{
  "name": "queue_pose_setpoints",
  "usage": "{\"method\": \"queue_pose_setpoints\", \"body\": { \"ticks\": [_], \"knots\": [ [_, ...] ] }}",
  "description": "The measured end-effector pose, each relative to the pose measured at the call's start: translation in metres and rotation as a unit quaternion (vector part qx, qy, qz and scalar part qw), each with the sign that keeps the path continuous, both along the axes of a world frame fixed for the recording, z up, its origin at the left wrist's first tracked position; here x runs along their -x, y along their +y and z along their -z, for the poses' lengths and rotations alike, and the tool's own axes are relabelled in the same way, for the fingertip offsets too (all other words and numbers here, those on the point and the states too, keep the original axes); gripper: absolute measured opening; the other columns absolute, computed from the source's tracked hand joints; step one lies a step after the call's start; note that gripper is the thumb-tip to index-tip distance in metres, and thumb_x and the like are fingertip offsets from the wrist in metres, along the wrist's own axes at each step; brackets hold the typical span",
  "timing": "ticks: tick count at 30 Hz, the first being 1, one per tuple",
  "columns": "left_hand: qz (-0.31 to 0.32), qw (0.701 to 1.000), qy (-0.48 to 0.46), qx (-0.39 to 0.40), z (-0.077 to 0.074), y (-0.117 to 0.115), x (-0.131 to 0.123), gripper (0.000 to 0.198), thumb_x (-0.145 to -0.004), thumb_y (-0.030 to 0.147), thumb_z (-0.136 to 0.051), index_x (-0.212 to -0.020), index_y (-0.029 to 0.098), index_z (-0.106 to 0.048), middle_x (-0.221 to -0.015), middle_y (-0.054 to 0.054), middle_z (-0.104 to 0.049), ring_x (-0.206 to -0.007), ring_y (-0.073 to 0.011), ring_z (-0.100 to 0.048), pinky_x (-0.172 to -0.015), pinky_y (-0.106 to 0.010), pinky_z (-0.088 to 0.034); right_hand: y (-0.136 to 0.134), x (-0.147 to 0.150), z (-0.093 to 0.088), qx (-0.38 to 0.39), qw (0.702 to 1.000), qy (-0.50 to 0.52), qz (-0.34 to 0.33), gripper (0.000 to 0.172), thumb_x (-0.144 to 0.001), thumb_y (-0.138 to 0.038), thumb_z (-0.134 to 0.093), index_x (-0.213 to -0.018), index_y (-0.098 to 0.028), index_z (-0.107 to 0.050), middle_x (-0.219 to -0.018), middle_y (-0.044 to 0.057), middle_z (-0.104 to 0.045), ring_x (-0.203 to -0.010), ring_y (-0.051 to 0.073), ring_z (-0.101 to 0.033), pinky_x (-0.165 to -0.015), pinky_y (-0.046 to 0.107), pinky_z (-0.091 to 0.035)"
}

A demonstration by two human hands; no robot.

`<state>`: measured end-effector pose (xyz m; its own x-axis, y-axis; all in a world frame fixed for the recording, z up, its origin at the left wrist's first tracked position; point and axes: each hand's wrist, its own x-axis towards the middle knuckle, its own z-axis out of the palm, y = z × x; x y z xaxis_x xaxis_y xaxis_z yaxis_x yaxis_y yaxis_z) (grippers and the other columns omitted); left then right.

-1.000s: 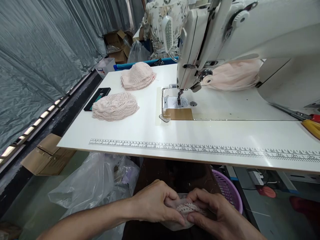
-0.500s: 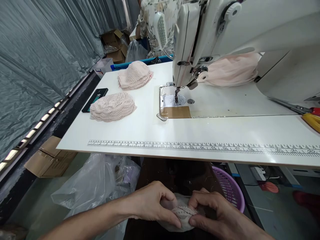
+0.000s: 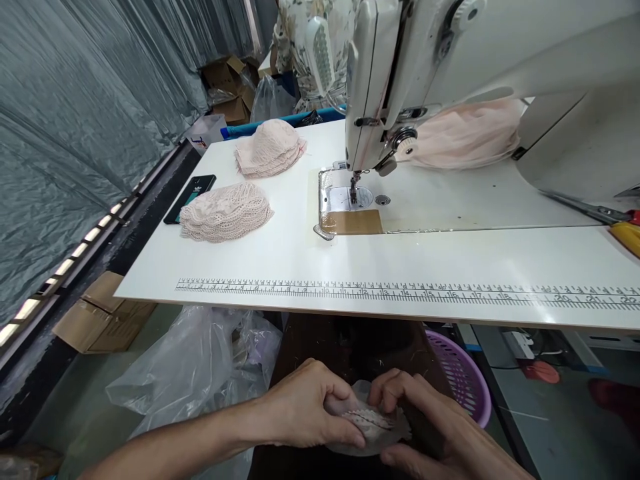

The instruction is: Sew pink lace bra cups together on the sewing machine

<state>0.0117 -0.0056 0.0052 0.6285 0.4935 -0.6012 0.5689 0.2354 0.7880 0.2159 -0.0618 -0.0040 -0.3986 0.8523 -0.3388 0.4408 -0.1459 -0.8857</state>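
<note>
Over my lap, my left hand (image 3: pixel 320 407) pinches a small piece of sheer pale fabric (image 3: pixel 370 443) with a stitched, lace-like strip across its middle. Its thumb lies on top of the cloth. My right hand (image 3: pixel 425 420) is at the fabric's right side, with thumb and fingers spread apart and the cloth's edge showing between them. Its curled fingertips rest at the upper edge. Above my hands, on the white table (image 3: pixel 300 263), stands a sewing machine (image 3: pixel 373 87). Two stacks of pale pink lace cups, a nearer stack (image 3: pixel 225 213) and a farther stack (image 3: pixel 270 148), lie left of it.
A phone (image 3: pixel 187 200) lies beside the nearer stack. Pink fabric (image 3: pixel 465 137) sits under the machine arm, and scissors (image 3: pixel 600 212) lie at the right. Below are a purple basket (image 3: pixel 463 377), plastic bags (image 3: pixel 200 367) and a cardboard box (image 3: pixel 103 320). Another person (image 3: pixel 320 53) is behind the table.
My right thumb and fingers have parted from their pinch on the fabric, uncovering its right edge. My left hand keeps its hold, nearly in place.
</note>
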Motion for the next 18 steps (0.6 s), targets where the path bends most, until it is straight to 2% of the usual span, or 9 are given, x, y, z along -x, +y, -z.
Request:
{"method": "queue_pose_setpoints", "body": {
  "ticks": [3,10,15,18],
  "knots": [
    [0.001,1.0,-0.006,-0.018,0.0006,-0.0017,0.0009,0.02,-0.066,0.031,-0.07,-0.065,0.012,-0.064,-0.051,0.007,-0.039,-0.051,-0.0053,-0.034,-0.044,-0.014,-0.023,-0.0001,0.0002,0.0023,-0.001,1.0,0.017,-0.009,0.022,-0.071,-0.012,-0.057,-0.082,-0.026,-0.044,-0.1,-0.003,-0.056,-0.093,0.014,-0.054,-0.08,0.024,-0.04],
    [-0.003,0.999,-0.013,-0.037,-0.0021,-0.0037,0.0008,0.016,-0.066,0.028,-0.07,-0.065,0.012,-0.067,-0.05,0.007,-0.041,-0.05,-0.0049,-0.035,-0.044,-0.013,-0.025,0.0007,0.0037,0.0031,-0.028,0.999,0.005,-0.034,0.011,-0.082,-0.017,-0.051,-0.076,-0.025,-0.046,-0.092,-0.004,-0.058,-0.085,0.014,-0.055,-0.082,0.029,-0.037],
    [-0.005,1.0,-0.001,-0.031,-0.0025,-0.004,0.0005,0.018,-0.067,0.03,-0.069,-0.074,0.013,-0.07,-0.052,0.006,-0.043,-0.053,-0.0065,-0.038,-0.046,-0.015,-0.027,0.005,0.0055,0.0007,-0.001,0.999,0.021,-0.044,0.012,-0.084,-0.021,-0.047,-0.073,-0.023,-0.045,-0.09,-0.002,-0.06,-0.081,0.014,-0.056,-0.073,0.025,-0.039],
    [-0.003,1.0,0.005,-0.027,-0.004,-0.0037,0.0002,0.018,-0.067,0.03,-0.069,-0.074,0.014,-0.07,-0.053,0.006,-0.042,-0.053,-0.0068,-0.038,-0.047,-0.015,-0.026,0.0084,0.0077,-0.0032,0.014,0.999,0.024,-0.029,0.013,-0.083,-0.023,-0.047,-0.07,-0.022,-0.046,-0.082,-0.001,-0.061,-0.075,0.014,-0.055,-0.068,0.024,-0.04]
  ]
}}
